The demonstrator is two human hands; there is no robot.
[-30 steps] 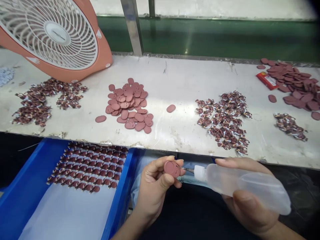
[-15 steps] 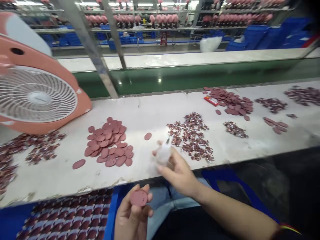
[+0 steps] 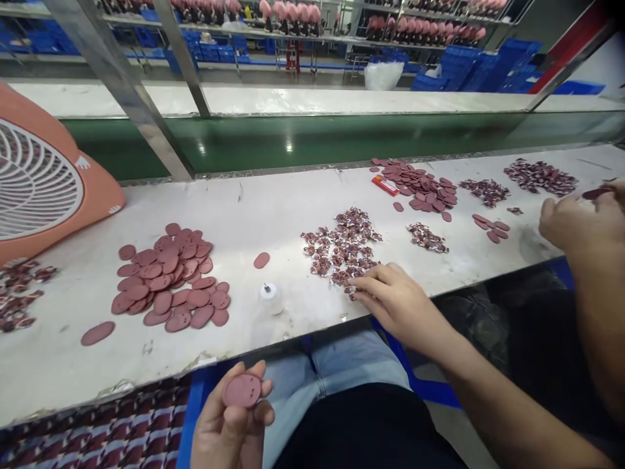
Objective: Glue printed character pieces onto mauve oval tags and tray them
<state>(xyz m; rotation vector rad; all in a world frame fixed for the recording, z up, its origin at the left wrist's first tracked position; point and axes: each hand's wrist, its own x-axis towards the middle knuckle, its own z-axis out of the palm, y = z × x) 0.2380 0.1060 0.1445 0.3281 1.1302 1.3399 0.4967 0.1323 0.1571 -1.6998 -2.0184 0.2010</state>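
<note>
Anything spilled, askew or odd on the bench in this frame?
Nothing looks spilled or damaged. Two dark-red ovals lie apart from the main pile: one toward the small printed pieces, another near the bench edge. The squeeze bottle stands upright on the bench. The left hand holds an oval disc.

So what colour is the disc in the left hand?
Dusty reddish pink, like the pile on the table. The disc shows in the head view, pinched in the left hand.

A dusty-pink oval rubber disc (image 3: 242,391) with small holes faces up, near; small brown-and-white pieces (image 3: 342,247) lie heaped right of centre.
</note>
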